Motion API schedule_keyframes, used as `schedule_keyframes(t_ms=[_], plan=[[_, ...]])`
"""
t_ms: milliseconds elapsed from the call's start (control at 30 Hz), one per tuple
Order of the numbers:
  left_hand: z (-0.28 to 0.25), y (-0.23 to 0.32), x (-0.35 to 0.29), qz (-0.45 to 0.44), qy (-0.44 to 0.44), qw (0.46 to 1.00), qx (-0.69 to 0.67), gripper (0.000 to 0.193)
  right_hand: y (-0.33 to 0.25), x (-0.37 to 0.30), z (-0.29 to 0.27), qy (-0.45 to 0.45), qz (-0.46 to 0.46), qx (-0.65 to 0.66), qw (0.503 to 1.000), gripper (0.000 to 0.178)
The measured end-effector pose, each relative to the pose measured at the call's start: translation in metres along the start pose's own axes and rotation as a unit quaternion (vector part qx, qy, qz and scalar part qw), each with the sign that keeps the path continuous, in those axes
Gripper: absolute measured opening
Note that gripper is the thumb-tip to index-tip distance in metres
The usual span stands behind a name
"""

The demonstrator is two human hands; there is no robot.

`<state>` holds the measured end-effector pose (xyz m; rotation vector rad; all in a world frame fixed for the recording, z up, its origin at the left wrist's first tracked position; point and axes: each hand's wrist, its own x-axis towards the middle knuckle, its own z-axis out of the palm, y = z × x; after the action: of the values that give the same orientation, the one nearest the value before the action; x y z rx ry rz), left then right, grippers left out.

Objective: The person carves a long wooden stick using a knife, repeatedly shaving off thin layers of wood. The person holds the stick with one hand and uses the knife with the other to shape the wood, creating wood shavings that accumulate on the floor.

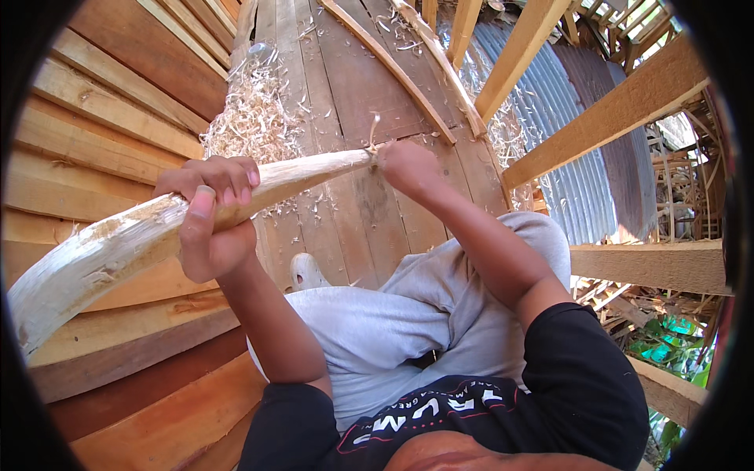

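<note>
A long, curved piece of pale, peeled wood slants across in front of me, thick at the lower left and tapering toward the middle. My left hand is wrapped round its middle, fingers over the top and thumb on the near side. At the thin end, my right hand is closed in a fist against the tip. Whatever that fist holds is hidden by the fingers. A thin curled shaving stands up from the wood just beside the right knuckles.
Heaped wood shavings lie on the plank floor beyond my left hand. Two long wooden strips rest farther off. Stacked boards rise at left; wooden rails and a corrugated metal sheet stand at right.
</note>
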<state>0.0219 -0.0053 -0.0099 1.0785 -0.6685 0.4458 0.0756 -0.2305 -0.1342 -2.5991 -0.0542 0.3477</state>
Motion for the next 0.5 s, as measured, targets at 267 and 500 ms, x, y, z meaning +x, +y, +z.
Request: schedule_keyframes(t_ms=[267,500], plan=[[0.002,0.000,0.000,-0.007,0.010,1.000,0.012,0.010,0.052,0.037,0.035,0.040,0.036,-0.030,0.998,0.047],[-0.010,0.006,-0.001,-0.023,0.010,1.000,0.008,0.013,0.049,0.047,0.045,0.139,0.032,-0.089,0.986,0.048]])
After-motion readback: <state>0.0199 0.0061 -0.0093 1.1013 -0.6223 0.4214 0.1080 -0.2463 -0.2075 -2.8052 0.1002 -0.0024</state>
